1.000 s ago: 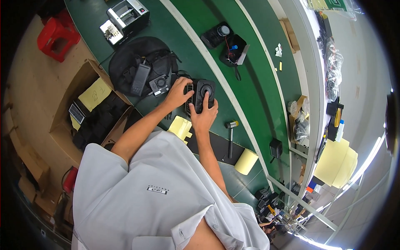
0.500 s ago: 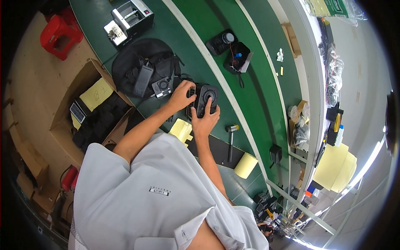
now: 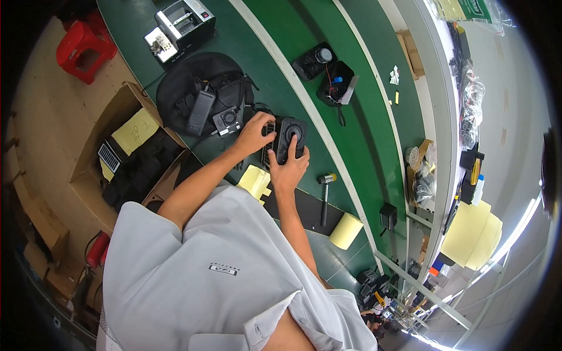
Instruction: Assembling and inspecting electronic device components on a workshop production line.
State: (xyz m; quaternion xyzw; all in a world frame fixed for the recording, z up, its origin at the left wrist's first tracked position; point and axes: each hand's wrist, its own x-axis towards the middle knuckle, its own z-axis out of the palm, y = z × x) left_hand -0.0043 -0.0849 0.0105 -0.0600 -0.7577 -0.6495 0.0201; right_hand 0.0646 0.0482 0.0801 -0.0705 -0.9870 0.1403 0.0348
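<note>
A: Locate the black speaker housing (image 3: 284, 153) at upper centre of the frame, its round driver (image 3: 294, 132) facing the camera. Your right hand (image 3: 287, 171) grips its lower end: thumb at one side, fingers at the other, index finger resting on the driver.

B: Your left hand (image 3: 255, 134) is curled at the slotted black part (image 3: 266, 158), just left of the housing. At this scale, neither the closure of your left fingertips nor any join between the two parts can be told.

A: State your progress.

B: The driver appears seated in the housing. Your handling of the pair appears unfinished, with both hands engaged. The hammer (image 3: 325, 205) lies unheld, right of centre.

A: Note your markings.

B: Your grey shirt (image 3: 170, 269), lower centre, bears a small printed emblem (image 3: 223, 269). The yellow sheet (image 3: 133, 136) at left carries dark handwriting.
</note>
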